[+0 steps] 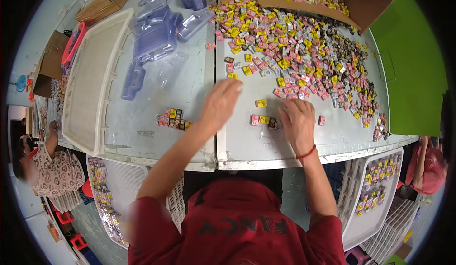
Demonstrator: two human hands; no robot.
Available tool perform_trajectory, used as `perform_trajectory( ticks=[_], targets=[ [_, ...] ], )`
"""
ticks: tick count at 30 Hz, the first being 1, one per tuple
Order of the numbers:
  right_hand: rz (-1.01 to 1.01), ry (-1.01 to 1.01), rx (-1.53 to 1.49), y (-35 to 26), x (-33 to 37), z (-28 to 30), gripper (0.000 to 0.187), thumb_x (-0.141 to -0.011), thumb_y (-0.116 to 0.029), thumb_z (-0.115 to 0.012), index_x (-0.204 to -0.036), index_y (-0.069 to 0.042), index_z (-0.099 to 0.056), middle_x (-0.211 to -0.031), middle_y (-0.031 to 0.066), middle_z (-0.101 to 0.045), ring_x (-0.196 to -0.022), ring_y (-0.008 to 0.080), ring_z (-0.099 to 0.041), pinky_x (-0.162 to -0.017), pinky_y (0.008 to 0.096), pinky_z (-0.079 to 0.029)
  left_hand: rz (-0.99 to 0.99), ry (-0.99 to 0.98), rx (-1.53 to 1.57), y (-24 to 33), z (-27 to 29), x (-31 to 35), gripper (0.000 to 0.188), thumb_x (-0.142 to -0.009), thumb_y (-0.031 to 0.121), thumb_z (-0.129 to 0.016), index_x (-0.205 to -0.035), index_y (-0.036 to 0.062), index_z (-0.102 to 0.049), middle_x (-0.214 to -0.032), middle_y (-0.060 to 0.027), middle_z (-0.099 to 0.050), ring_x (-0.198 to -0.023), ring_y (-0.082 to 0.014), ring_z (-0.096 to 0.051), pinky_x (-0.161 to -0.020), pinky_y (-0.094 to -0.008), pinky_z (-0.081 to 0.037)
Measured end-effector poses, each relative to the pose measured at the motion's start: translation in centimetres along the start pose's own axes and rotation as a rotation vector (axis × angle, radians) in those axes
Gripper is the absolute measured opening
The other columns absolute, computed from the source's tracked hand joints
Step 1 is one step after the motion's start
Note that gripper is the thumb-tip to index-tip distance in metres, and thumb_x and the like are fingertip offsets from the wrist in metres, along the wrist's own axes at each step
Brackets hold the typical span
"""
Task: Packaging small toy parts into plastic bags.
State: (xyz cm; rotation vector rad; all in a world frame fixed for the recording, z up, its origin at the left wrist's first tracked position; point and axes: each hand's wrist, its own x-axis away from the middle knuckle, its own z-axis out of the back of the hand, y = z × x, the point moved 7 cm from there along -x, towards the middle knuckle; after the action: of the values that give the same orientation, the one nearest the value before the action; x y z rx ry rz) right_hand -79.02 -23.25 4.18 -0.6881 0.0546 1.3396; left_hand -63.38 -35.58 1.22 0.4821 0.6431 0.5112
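Observation:
My left hand (222,104) is over the table, just right of the seam between two tabletops, with its fingers stretched out and slightly blurred. Near its fingertips lies a yellow small box (232,76) at the edge of a pile. My right hand (299,121) hovers by the near edge of that pile of small pink, yellow and dark boxes (308,61), thumb apart from the fingers. Left of its thumb is a short row of boxes (264,120). A single yellow box (261,103) lies between my hands. Nothing shows held in either hand.
A small block of boxes (173,119) stands on the left tabletop. Behind it lie clear plastic trays (156,35). A white crate (95,84) borders the left, and an open cardboard box (327,11) spills boxes at the back. Two people work at either side.

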Motion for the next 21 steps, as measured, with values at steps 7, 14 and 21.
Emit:
perform_trajectory(
  ticks=[7,14,21],
  targets=[
    [0.12,-0.097,-0.034,-2.3,-8.8,-7.5,0.018,-0.08,-0.009,-0.066,-0.098,-0.008,-0.066,-0.094,0.009,-0.064,-0.095,0.0294,-0.057,-0.088,0.0416,-0.042,-0.157,-0.139,-0.247,-7.5,0.4,-5.7,0.028,-0.08,0.003,-0.054,-0.107,0.0038,-0.062,-0.108,-0.0118,-0.063,-0.1,-0.0316,-0.057,-0.091,-0.0389,-0.045],
    [0.388,-0.139,0.246,-2.8,-10.4,-11.8,0.018,-0.08,-0.01,-0.056,-0.096,-0.009,-0.067,-0.1,0.0043,-0.063,-0.102,0.0231,-0.055,-0.098,0.0461,-0.037,-0.109,-0.109,-0.245,-8.1,-0.5,-5.7,0.022,-0.079,0.002,-0.06,-0.101,0.0029,-0.064,-0.099,-0.0108,-0.062,-0.094,-0.0299,-0.058,-0.082,-0.0385,-0.05],
    [0.257,0.026,0.109,-1.3,-11.0,-7.9,0.02,-0.08,-0.008,-0.058,-0.098,-0.009,-0.067,-0.088,0.0079,-0.064,-0.088,0.0254,-0.06,-0.085,0.0423,-0.044,0.018,-0.058,-0.311,-7.5,-0.9,-6.7,0.018,-0.079,0.01,-0.064,-0.097,0.0072,-0.067,-0.085,-0.0103,-0.058,-0.084,-0.0292,-0.061,-0.077,-0.0382,-0.05]
  ],
)
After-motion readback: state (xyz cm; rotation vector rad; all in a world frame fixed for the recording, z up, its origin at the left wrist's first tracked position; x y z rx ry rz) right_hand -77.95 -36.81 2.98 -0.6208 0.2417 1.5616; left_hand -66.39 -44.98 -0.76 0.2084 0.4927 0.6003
